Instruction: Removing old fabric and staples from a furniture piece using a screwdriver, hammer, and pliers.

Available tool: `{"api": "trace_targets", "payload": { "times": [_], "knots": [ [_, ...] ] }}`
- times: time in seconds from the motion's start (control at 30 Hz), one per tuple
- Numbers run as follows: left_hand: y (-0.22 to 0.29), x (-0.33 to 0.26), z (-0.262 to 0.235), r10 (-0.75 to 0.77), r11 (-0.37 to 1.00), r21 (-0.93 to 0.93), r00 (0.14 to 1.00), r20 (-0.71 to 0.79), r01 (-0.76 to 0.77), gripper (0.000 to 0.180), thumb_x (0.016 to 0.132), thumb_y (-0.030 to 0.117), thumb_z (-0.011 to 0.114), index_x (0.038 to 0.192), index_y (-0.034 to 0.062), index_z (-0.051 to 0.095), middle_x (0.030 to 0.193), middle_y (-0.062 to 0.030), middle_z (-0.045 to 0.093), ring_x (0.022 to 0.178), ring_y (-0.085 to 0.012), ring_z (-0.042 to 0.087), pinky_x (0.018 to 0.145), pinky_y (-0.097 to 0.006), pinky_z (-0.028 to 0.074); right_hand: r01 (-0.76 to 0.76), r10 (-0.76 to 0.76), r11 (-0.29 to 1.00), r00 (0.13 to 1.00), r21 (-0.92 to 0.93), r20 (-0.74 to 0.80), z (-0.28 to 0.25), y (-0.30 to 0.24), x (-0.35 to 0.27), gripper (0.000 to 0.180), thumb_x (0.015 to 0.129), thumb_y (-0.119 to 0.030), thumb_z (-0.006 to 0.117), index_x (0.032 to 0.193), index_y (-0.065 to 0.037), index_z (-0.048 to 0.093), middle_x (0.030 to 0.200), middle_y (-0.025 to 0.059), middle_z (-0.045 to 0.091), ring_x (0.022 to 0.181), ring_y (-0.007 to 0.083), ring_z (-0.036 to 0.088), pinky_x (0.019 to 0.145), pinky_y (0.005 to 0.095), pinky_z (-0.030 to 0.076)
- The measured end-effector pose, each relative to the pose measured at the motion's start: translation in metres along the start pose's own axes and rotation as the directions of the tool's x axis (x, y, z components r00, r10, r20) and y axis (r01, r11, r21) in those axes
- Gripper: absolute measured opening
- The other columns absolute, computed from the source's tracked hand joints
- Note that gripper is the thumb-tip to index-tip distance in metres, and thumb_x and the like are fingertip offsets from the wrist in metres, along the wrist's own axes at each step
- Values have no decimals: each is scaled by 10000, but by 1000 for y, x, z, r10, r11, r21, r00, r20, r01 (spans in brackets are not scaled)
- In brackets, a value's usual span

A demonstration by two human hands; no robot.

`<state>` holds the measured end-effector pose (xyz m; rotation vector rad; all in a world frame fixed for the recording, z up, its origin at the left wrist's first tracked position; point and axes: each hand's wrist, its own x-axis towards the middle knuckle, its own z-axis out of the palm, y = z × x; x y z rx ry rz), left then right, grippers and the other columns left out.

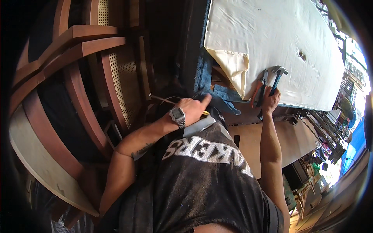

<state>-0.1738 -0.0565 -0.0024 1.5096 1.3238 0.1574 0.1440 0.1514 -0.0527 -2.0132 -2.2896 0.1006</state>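
My right hand (271, 100) is closed around the lower end of a blue-handled hammer (277, 79). The hammer's metal head rests on the cream fabric sheet (272, 42), which is stretched over a large upholstered panel. The handle runs down from the head to my fist at the panel's near edge.

Just to the left of the hammer, a pair of orange-handled pliers (259, 88) lies on the same sheet. It sits close beside the hammer handle; I cannot tell whether the two touch.

My left hand (193, 110) is partly curled, with the forefinger stretched out toward the blue fabric edge (203, 73) at the panel's corner. Something yellow shows just past the knuckles; I cannot tell what it is or whether the hand grips it. A grey wristwatch (178, 116) sits on the left wrist.

At the near left corner of the sheet, a flap of cream fabric (233, 66) is folded back over itself, a shade darker than the rest. A small dark mark (302, 55) shows on the sheet further up.

To my left stand curved wooden chair frames (81, 46) with woven cane panels (126, 81). Below the panel's edge lies a flat brown board (287, 136).
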Motion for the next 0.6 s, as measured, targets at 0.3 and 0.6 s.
{"api": "trace_targets", "payload": {
  "times": [0.3,0.6],
  "knots": [
    [72,48,-1,503,790,-151,769,-394,-594,205,740,234,650,782,59,551,749,-118,601,760,-298,612,652,-386,490,-174,172,985,974,6,147,-7,-12,11,396,841,-353,541,1008,6,542,884,209,588,879,379,555,806,446,415],
    [78,68,23,437,823,-125,759,-483,-554,324,765,368,648,688,66,559,669,-125,593,669,-315,604,588,-397,476,-285,229,637,957,716,178,-27,5,-5,322,868,-292,577,1014,-14,510,611,5,484,503,82,458,462,222,368]
  ]
}}
